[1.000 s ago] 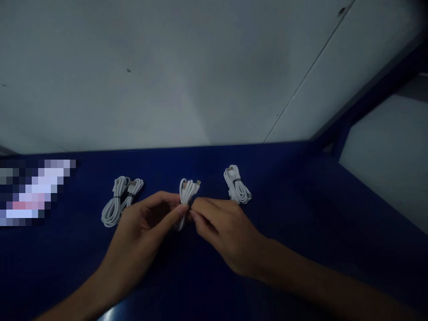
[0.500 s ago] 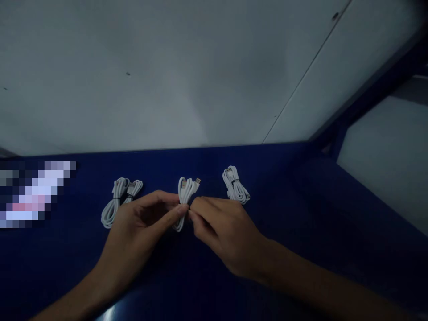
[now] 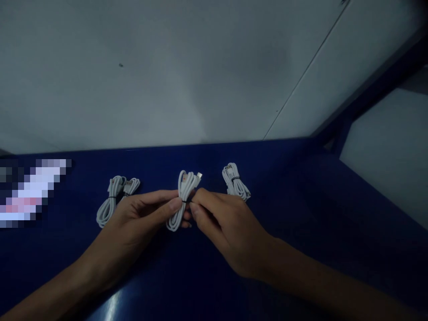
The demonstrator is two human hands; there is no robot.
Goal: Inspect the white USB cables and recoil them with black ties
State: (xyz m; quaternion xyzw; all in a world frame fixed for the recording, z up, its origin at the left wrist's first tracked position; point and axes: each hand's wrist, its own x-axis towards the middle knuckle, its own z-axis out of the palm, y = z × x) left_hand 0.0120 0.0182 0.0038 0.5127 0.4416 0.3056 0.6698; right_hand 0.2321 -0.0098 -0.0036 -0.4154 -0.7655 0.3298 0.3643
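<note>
A coiled white USB cable (image 3: 187, 183) is held above the blue table, its metal plug sticking out at the upper right. My left hand (image 3: 137, 218) grips the bundle at its middle, thumb in front and fingers behind. A thin black tie (image 3: 185, 201) runs around the waist of the coil. At the right side, my right hand (image 3: 230, 227) is closed in a pinch on the tie's end, which its fingers mostly hide.
Two tied white cable bundles (image 3: 112, 200) lie on the blue table (image 3: 187, 285) at left, partly behind my left hand. Another tied bundle (image 3: 236, 180) lies beyond my right hand. A pale wall panel (image 3: 160, 89) rises behind. A pixelated bright object (image 3: 36, 191) is at far left.
The black tie now shows plainly around the coil, where fingers covered it before. My left thumb has shifted slightly left, and more of the coil's lower loop is visible.
</note>
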